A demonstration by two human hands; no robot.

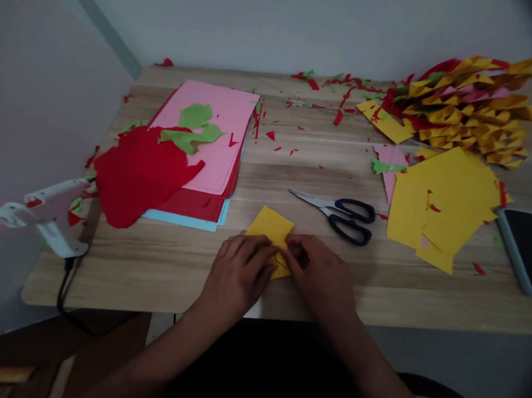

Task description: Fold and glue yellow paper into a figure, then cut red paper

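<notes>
A small piece of yellow paper [270,222], partly folded, lies near the front edge of the table between my hands. My left hand [242,268] rests over its left side, with the fingers curled and pressing on it. From the right, my right hand [320,271] pinches the paper's right edge between thumb and forefinger. My fingers cover part of the folds. Just beyond the right hand lies a pair of scissors [332,212] with dark handles, its blades pointing left.
Stacked pink sheets [226,118] and red paper [136,173] lie at the left, near a white glue gun [58,210]. Yellow sheets [446,198], a phone [526,251] and a pile of folded yellow pieces [473,115] occupy the right. Paper scraps [338,116] litter the back.
</notes>
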